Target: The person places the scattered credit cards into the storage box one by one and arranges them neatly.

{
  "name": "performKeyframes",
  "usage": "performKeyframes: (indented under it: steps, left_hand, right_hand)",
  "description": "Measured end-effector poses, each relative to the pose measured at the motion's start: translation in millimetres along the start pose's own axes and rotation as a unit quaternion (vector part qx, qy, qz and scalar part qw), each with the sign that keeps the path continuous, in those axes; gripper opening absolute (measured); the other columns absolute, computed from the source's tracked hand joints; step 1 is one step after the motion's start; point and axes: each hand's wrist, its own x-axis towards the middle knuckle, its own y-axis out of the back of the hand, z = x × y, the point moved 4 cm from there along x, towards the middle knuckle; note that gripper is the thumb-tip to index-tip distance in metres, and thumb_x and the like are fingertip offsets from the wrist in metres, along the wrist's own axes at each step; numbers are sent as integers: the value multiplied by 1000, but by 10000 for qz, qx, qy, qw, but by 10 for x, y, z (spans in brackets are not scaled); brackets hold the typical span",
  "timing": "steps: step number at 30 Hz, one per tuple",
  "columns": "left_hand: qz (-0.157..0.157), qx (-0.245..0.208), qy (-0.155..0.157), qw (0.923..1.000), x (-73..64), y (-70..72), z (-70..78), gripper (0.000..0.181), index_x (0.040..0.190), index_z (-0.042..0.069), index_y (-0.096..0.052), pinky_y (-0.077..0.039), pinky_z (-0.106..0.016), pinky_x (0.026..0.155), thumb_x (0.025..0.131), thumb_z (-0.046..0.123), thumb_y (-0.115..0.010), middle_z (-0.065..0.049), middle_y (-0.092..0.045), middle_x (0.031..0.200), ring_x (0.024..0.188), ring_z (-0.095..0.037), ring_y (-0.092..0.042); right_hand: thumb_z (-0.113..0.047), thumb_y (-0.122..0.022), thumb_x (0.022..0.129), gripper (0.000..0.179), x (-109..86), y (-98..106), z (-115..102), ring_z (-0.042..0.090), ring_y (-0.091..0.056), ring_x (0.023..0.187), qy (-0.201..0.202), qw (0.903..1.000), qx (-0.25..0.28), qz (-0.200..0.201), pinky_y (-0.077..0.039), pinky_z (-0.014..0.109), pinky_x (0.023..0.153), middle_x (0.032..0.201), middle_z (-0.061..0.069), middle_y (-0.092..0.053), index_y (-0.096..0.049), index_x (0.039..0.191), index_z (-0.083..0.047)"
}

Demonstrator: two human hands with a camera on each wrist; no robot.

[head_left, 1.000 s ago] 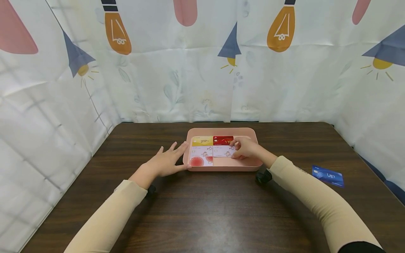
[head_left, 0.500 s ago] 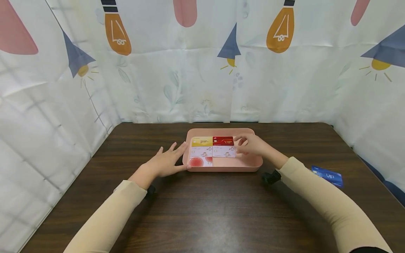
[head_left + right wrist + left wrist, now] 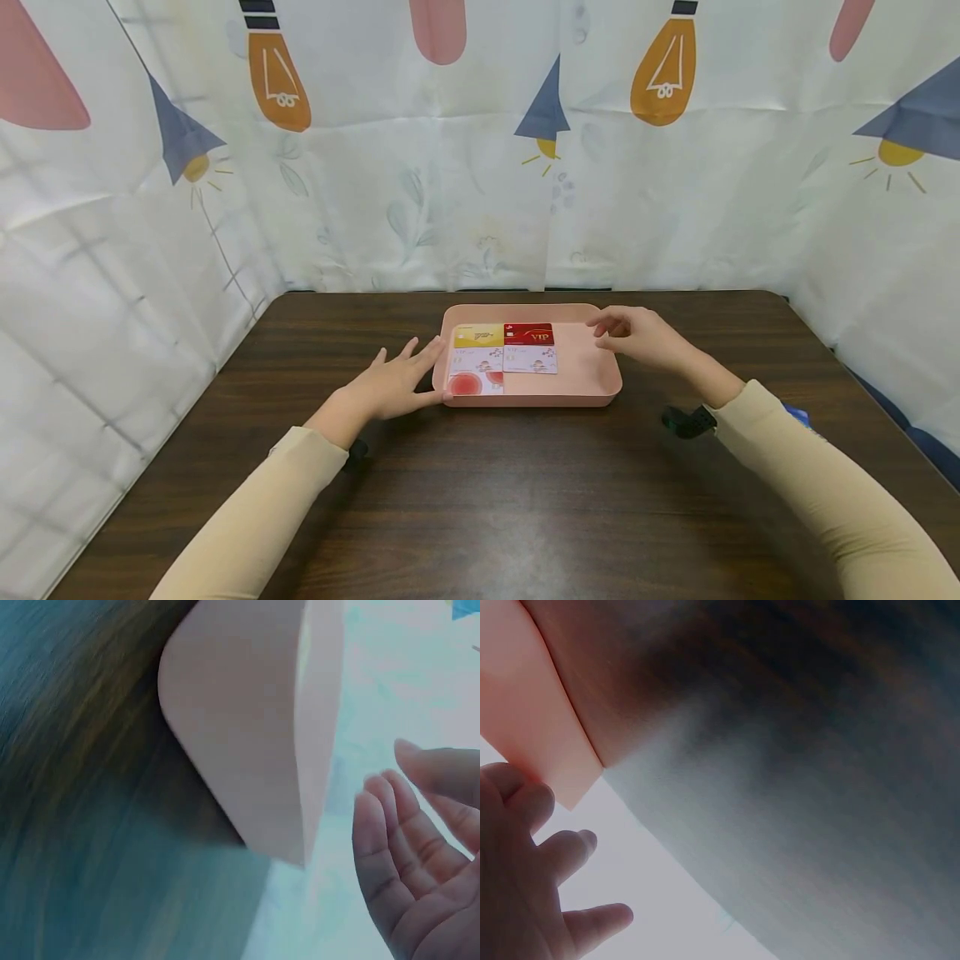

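A pink tray (image 3: 558, 400) lies on the table with several cards in its left and middle part. At the back are a yellow card (image 3: 478, 335) and a red VIP card (image 3: 528, 334). Before them lie two white cards, the right one (image 3: 529, 359) under the red. A card with red circles (image 3: 467, 384) sits at the front left. My left hand (image 3: 386, 385) spreads its fingers against the tray's left side. Over the tray's right rim is my right hand (image 3: 637, 336), fingers loosely bent; the right wrist view shows nothing between thumb and fingers (image 3: 375, 832).
A blue card (image 3: 798, 414) on the right of the dark wooden table (image 3: 495, 500) is mostly hidden by my right sleeve (image 3: 825, 475). A patterned white curtain (image 3: 465, 192) stands behind the table and along both sides.
My right hand has left the right white card and moved right to the tray's edge, its sleeve now covering most of the blue card. The left hand stays in place.
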Motion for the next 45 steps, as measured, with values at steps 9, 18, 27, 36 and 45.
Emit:
performKeyframes:
  steps: [9, 18, 27, 36, 45]
  left_hand:
    - [28, 49, -49, 10000, -3, 20, 15, 95, 167, 14, -13, -11, -75, 114, 98, 67, -51, -8, -21, 169, 154, -40, -16]
    - [29, 87, -78, 9999, -13, 44, 24, 96, 166, 13, -13, -11, -75, 114, 98, 68, -51, -8, -21, 169, 154, -40, -17]
    - [40, 59, -76, 9999, -29, 72, 32, 96, 166, 12, -13, -10, -75, 114, 98, 66, -53, -9, -23, 168, 154, -40, -16]
    - [50, 62, -75, 9999, -22, 68, 36, 95, 166, 12, -13, -10, -75, 114, 98, 66, -52, -9, -22, 169, 154, -40, -16]
    - [41, 42, -47, 10000, -19, 50, 25, 95, 167, 13, -13, -10, -75, 114, 98, 67, -51, -9, -22, 169, 154, -41, -16]
  right_hand:
    - [-16, -73, 98, 30, -385, 310, 131, 22, -67, 94, 184, 9996, -142, 183, -53, 33, 76, 109, 5, -70, -69, 127, -9]
    - [-24, -72, 99, 36, -777, 499, 459, 17, -65, 100, -458, 9989, 15, 87, -55, 31, 79, 121, 13, -65, -66, 132, -12]
    - [-19, -70, 100, 37, -1042, 649, 772, 8, -66, 93, -574, 9979, -268, 108, -54, 28, 76, 113, 11, -68, -64, 132, 0]
    - [-12, -71, 98, 36, -1283, 784, 1069, 10, -64, 85, -969, 9947, -144, -313, -53, 28, 70, 101, 4, -64, -61, 127, 8]
    - [-14, -76, 94, 39, -1463, 869, 1345, 10, -53, 77, -1267, 9876, -593, -707, -46, 28, 66, 92, 1, -57, -60, 121, 10]
